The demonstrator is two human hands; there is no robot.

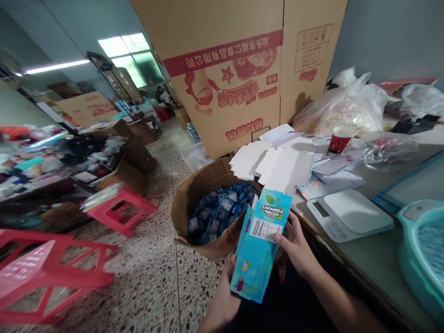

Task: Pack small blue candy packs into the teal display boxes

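A flattened blue candy box [258, 259], printed "Caramelo Macizo", is held between my two hands in front of my body. My left hand [227, 291] grips its lower left edge, with the fingertips hidden behind the card. On the upper right edge, my right hand [294, 243] closes with the thumb on the white label and the fingers behind. Just beyond the box, a round cardboard bin [183, 231] holds many small blue packets [222, 208]. White unfolded box blanks [287, 162] lie in a stack past the top of the blue box.
On the table at right are a white scale [350, 215], a red paper cup [342, 139], a bag of wrapped pieces [354, 106] and a teal basket [412, 259]. A large carton [229, 106] stands behind the bin. Red stools [121, 208] stand on the speckled floor at left.
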